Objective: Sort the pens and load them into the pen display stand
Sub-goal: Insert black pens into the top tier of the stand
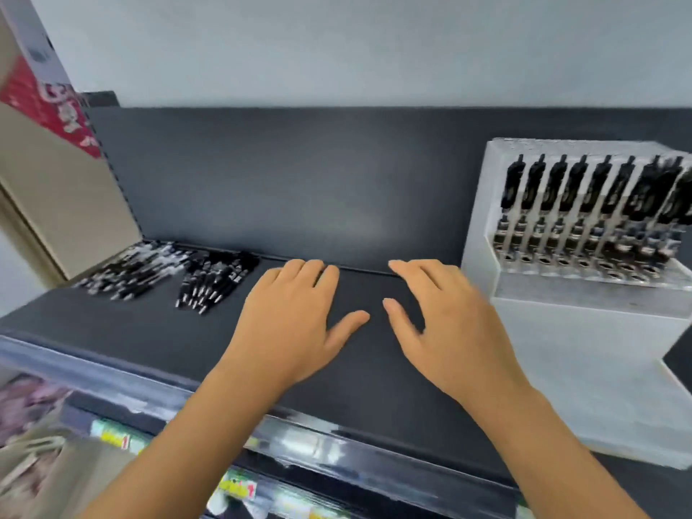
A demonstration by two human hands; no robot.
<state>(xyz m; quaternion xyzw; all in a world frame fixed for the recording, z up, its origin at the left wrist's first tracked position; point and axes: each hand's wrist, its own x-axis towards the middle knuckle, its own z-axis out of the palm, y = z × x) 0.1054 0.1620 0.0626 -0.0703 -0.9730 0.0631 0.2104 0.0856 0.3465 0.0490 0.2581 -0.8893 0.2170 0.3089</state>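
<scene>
Two heaps of black pens lie on the dark shelf [337,204] at the left: a bigger heap with clear barrels [131,269] by the cardboard box, and a smaller all-black heap [215,282] beside it. A clear pen display stand [584,331] stands at the right with several black pens [584,204] upright in its upper row. My left hand [292,320] and my right hand [445,324] are stretched flat over the shelf's middle, palms down, fingers straight, holding nothing. The view is blurred.
A tan cardboard box [63,196] with a red printed panel leans at the far left. A clear rail [299,440] runs along the shelf's front edge, with coloured packets on the shelf below.
</scene>
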